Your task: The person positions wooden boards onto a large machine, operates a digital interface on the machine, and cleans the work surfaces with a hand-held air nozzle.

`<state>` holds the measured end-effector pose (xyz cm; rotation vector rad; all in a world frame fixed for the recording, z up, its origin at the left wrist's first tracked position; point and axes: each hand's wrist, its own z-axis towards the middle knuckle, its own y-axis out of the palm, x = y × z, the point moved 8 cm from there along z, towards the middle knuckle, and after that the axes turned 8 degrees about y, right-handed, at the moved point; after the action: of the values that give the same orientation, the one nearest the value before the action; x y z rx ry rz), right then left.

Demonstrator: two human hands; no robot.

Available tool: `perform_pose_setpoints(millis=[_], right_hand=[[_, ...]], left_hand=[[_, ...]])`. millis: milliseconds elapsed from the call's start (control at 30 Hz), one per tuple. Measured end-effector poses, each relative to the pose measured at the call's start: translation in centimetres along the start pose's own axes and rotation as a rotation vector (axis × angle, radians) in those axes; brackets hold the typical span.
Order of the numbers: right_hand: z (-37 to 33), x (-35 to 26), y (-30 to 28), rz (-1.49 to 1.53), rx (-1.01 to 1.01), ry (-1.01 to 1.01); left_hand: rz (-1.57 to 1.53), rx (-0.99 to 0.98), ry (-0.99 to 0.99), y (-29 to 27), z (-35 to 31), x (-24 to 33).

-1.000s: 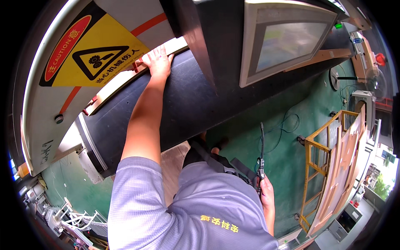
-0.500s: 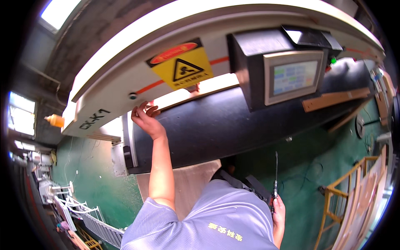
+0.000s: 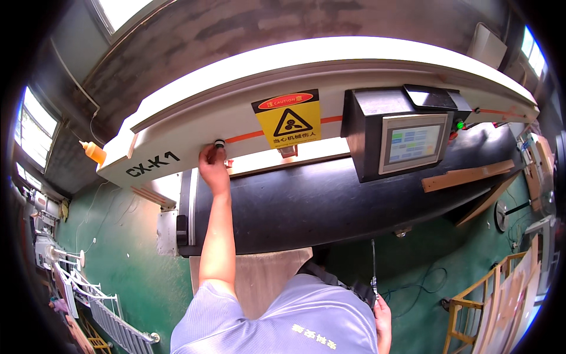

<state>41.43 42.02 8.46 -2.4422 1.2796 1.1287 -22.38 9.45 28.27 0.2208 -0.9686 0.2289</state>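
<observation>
My left hand [image 3: 213,166] is raised to the front of a long white machine beam [image 3: 194,127]. Its fingers are curled around a small round black-and-silver knob [image 3: 220,143], left of a yellow warning label [image 3: 290,122]. Low at the right, my right hand [image 3: 382,315] is closed around a tool with a long thin metal shaft [image 3: 373,259]. The shaft points away from me; the grip is mostly hidden in the hand, so its exact kind cannot be made out. Below the beam lies the machine's black curved bed [image 3: 277,203].
A black control box with a lit touchscreen [image 3: 413,144] juts from the beam. A brown strip [image 3: 469,176] lies on the bed's right. An orange squeeze bottle [image 3: 93,153] is at the beam's left end. A yellow rack with boards [image 3: 471,304] stands at right; hose [image 3: 427,286] lies on the green floor.
My left hand has gone from loosely spread fingers below the knob to closing on it. The view has tilted up, showing more wall. My right hand still holds the thin-shafted tool.
</observation>
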Motion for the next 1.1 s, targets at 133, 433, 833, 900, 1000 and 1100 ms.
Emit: perform_pose_setpoints(millis=[133,433,833,900,1000,1100], right_hand=[[0.1,2.1,-0.7,-0.010,0.024,-0.005],[-3.3,1.2,-1.4,-0.186,0.099,0.015],[-5.8,-10.6,1.6,-0.841,0.202,0.027],[-5.5,-10.6,2.5,-0.702,0.192,0.017],[-4.5,-9.5,3.8,-0.608,0.148,-0.035],[-4.7,-9.9,5.4,-0.582,0.126,-0.006]], left_hand=[[0.148,-0.095,0.101,1.3,-7.5,-5.7],[1.013,-1.501,-0.281,9.1,-34.2,-10.4],[1.114,-1.434,-0.138,10.1,-36.5,-10.7],[0.971,-1.364,-0.152,10.8,-35.5,-10.4],[0.728,-1.191,-0.177,10.0,-32.3,-12.7],[0.697,-1.044,-0.093,8.1,-29.8,-13.6]])
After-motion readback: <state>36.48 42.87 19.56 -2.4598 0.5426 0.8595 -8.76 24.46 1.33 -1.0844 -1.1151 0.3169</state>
